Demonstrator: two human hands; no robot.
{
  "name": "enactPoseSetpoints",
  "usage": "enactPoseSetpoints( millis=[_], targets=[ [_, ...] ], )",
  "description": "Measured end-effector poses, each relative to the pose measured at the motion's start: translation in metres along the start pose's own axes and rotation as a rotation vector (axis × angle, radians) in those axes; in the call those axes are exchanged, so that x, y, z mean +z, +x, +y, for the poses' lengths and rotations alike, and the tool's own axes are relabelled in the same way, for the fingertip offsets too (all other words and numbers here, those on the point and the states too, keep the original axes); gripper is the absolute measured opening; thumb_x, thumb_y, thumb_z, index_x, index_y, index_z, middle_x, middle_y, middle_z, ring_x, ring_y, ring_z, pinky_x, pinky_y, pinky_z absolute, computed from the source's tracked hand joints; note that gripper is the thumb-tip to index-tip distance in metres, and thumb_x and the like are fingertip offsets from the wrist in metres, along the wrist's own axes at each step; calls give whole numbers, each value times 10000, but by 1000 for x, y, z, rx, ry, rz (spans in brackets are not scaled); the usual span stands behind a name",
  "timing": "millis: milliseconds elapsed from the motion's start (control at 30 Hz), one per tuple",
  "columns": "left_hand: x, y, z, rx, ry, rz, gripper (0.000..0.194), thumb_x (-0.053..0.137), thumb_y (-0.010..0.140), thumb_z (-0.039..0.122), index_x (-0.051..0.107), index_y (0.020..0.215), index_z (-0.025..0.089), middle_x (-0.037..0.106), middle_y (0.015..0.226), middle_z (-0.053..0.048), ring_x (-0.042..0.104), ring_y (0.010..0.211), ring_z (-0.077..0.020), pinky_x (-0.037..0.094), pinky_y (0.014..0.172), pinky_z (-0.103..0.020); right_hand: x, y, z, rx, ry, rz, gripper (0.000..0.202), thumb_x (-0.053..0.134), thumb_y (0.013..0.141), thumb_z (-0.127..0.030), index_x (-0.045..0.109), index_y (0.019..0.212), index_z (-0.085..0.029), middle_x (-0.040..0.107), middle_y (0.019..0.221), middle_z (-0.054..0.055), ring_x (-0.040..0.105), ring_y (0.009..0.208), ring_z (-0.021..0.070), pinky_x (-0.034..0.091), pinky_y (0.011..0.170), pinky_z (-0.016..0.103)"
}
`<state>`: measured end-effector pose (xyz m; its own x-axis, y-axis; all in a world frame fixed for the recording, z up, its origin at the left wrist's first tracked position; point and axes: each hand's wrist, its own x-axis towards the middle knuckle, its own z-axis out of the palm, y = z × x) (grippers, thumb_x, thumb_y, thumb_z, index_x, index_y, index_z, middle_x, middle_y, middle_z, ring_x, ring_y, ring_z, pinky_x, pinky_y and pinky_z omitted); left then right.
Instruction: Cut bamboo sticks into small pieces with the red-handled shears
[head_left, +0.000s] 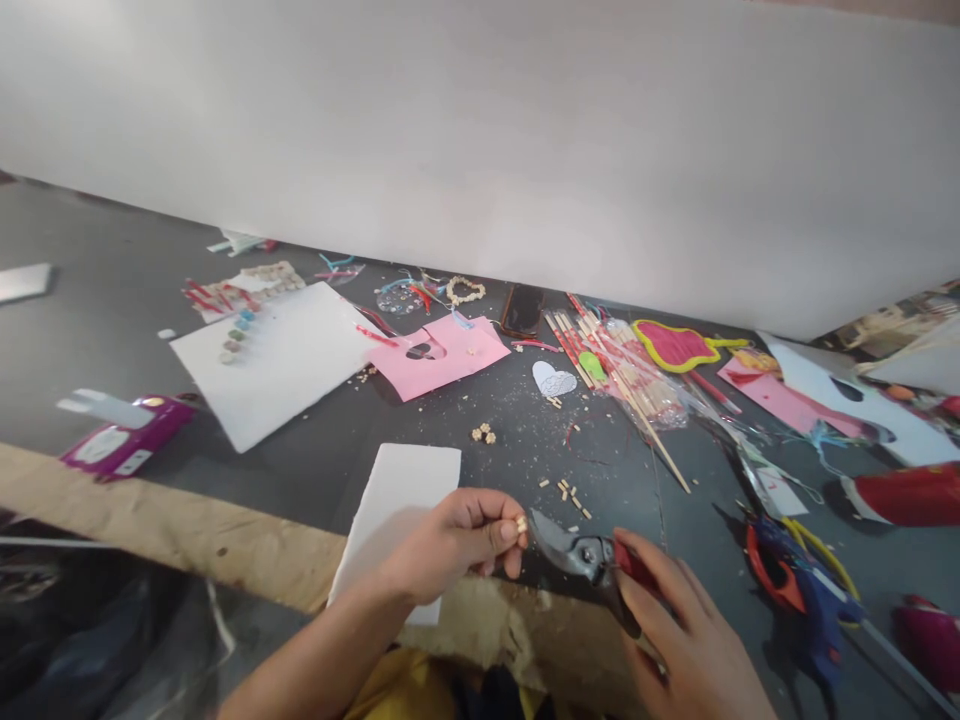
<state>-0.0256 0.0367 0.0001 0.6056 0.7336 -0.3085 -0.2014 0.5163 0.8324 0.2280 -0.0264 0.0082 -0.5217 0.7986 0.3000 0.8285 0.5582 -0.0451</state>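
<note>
The red-handled shears (574,552) are gripped in the right hand (679,610), with the fingers curled round the handles. A small pale piece (522,524) is pinched between the thumb and fingers of the left hand (469,540), just beside the tip of the shears; whether the two touch cannot be told. A white board (409,485) is partly covered by the left hand. Beyond, short pale bits (574,498) are scattered on the desk (300,490), followed by a paper heart (553,379) and, farthest, a phone (523,310) near the wall (480,140).
</note>
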Motion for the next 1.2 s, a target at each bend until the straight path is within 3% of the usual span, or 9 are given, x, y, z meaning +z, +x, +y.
enactPoseSetpoints(
  millis=[400,767,1000,1200],
  targets=[
    [1,2,1,-49,14,-12,353,650,723,463,579,708,118,577,553,1,347,418,-34,215,414,-169,-3,-1,0,-4,5,-9,383,480,656,-104,608,1007,-190,486,1266,131,522,1065,246,479,799,330],
    [-1,2,1,-89,1,-49,364,673,695,471,589,677,117,566,523,6,335,392,-32,192,396,-178,-7,-3,3,7,27,-103,390,486,651,-91,606,1003,-209,413,1329,126,492,1067,262,475,810,367],
    [-2,3,-2,-75,-39,-47,343,685,696,443,598,677,112,574,518,0,350,390,-32,194,394,-178,-7,4,3,-65,-20,42,288,447,702,-108,633,901,-205,571,1174,102,513,1015,218,437,812,307],
    [-3,3,-6,-79,-84,-75,325,684,702,424,601,683,111,571,495,0,337,365,-34,188,377,-180,-8,4,4,-83,-23,33,176,456,781,-160,626,803,-200,624,1129,88,560,959,205,430,839,321]
  ],
)
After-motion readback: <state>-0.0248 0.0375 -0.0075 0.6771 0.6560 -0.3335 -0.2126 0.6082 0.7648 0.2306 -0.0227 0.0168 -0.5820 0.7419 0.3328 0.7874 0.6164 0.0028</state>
